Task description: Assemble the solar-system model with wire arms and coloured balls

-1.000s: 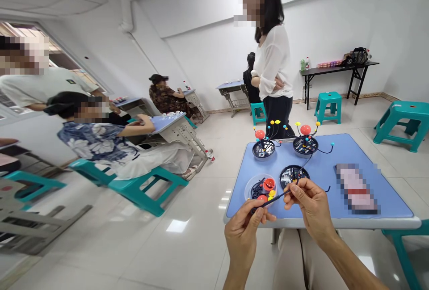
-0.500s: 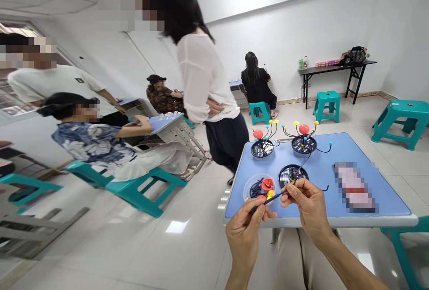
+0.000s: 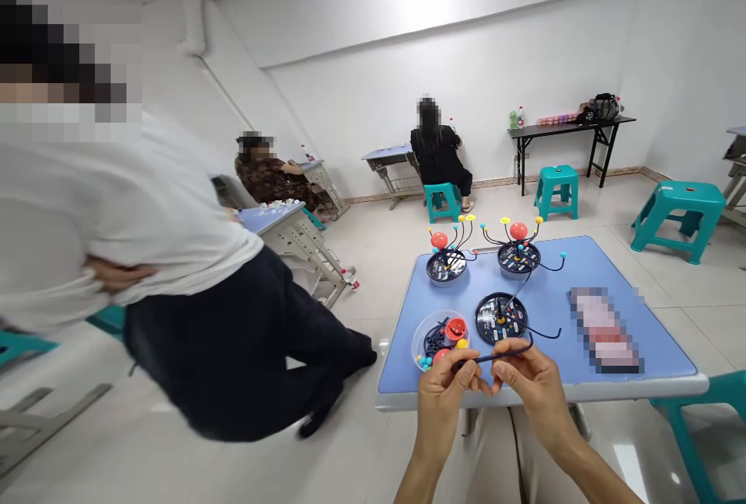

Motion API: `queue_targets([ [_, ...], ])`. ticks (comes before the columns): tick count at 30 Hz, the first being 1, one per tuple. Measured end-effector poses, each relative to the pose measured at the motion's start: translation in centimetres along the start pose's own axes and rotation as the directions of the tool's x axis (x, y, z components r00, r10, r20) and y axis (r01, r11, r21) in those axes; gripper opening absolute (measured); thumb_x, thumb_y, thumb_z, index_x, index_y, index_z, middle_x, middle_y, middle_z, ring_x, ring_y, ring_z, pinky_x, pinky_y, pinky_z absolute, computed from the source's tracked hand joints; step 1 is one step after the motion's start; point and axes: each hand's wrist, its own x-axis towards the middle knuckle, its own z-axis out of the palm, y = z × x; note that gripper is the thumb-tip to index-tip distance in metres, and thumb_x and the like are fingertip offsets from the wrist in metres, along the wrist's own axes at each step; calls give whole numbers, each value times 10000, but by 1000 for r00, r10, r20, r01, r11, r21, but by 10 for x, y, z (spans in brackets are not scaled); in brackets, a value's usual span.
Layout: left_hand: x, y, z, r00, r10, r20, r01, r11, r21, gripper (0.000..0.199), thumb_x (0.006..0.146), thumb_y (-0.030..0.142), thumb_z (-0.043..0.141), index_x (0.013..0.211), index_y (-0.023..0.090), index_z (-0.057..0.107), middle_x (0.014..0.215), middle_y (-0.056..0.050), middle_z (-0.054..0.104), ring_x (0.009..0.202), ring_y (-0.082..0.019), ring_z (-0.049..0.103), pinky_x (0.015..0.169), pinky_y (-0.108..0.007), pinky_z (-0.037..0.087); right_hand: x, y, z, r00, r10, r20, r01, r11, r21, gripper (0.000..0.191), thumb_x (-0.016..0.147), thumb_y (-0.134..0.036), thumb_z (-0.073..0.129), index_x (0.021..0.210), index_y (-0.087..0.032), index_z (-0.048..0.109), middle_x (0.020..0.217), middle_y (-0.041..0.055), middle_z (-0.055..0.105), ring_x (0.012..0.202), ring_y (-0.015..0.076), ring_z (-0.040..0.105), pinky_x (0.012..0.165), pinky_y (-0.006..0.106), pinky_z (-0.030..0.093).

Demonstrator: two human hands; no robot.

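Over the near edge of the blue table (image 3: 559, 267), my left hand (image 3: 440, 395) pinches one end of a thin black curved rod (image 3: 495, 357). My right hand (image 3: 535, 387) grips the same rod further along, by its bent end. Just beyond my hands lies a round black base (image 3: 489, 325) with printed labels and bent rods on it. A clear plastic bowl (image 3: 416, 331) to the left holds black rods, a red cup (image 3: 456, 329) and small coloured balls. Two solar system models (image 3: 447, 265) with red balls and coloured beads stand at the back.
A phone-like flat object (image 3: 606, 329), pixelated, lies on the table's right. A person in a white top (image 3: 163, 209) is close on the left. Teal stools (image 3: 679, 205) and a black side table (image 3: 574, 128) stand beyond; others sit at desks.
The view has turned a little. The person in white has come closer on the left, hiding people there. My hands have drawn slightly nearer each other, both still on the rod.
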Motion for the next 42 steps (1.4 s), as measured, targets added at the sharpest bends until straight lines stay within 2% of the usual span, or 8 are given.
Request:
queue_targets([
  [5, 13, 7, 22, 999, 42, 29, -46, 990, 131, 203, 802, 331, 664, 897, 157, 708, 675, 13, 609, 505, -110, 595, 539, -260, 523, 14, -16, -11, 997, 46, -60, -50, 996, -74, 315, 687, -417, 787, 799, -169, 629, 602, -11, 630, 521, 136, 583, 550, 282, 494],
  [7, 21, 14, 30, 988, 149, 31, -153, 962, 228, 194, 816, 317, 648, 920, 168, 716, 771, -6, 629, 512, -91, 580, 526, -238, 501, 31, -32, -13, 998, 54, -18, -56, 994, -94, 317, 680, -415, 784, 796, -166, 625, 610, -11, 631, 516, 127, 573, 538, 274, 487],
  [10, 40, 23, 43, 940, 338, 49, -332, 872, 359, 201, 860, 289, 593, 979, 191, 721, 828, -17, 619, 560, -89, 565, 546, -227, 479, 66, -59, -14, 994, 93, 55, -85, 987, -137, 298, 637, -357, 802, 771, -160, 622, 606, -9, 623, 542, 126, 574, 520, 255, 486],
  [14, 70, 18, 57, 889, 457, 30, -404, 751, 523, 206, 885, 255, 567, 1015, 203, 719, 794, -13, 587, 651, -115, 557, 602, -228, 468, 114, -74, -15, 984, 178, 17, -171, 966, -193, 195, 618, -182, 765, 736, -144, 615, 591, -7, 602, 566, 126, 601, 511, 228, 497],
  [18, 88, -5, 62, 889, 458, -22, -348, 706, 617, 212, 861, 255, 613, 1041, 186, 700, 807, -12, 574, 610, -111, 526, 586, -237, 463, 146, -64, -20, 979, 200, -38, -201, 923, -329, 113, 645, -69, 684, 656, -135, 592, 563, 1, 588, 519, 111, 588, 474, 209, 490],
  [24, 91, -37, 60, 875, 482, -53, -323, 661, 677, 163, 881, 231, 583, 1002, 168, 672, 846, -34, 616, 695, -139, 575, 658, -266, 481, 164, -42, -30, 968, 242, -63, -245, 873, -421, 129, 639, -8, 596, 634, -136, 578, 502, -5, 577, 454, 113, 559, 415, 206, 464],
  [33, 95, -49, 60, 857, 515, -13, -326, 562, 760, 172, 914, 230, 540, 989, 179, 686, 865, -59, 662, 759, -171, 615, 691, -297, 484, 178, -27, -34, 968, 244, -63, -234, 778, -583, 181, 651, -37, 581, 530, -158, 523, 455, -12, 538, 444, 105, 528, 379, 181, 382],
  [42, 97, -54, 60, 840, 543, -8, -326, 516, 792, 180, 917, 231, 543, 968, 157, 698, 820, -64, 676, 707, -167, 613, 642, -283, 458, 181, -31, -23, 970, 239, -44, -189, 628, -755, 165, 642, -32, 542, 538, -159, 557, 407, -16, 523, 402, 119, 505, 426, 218, 397],
])
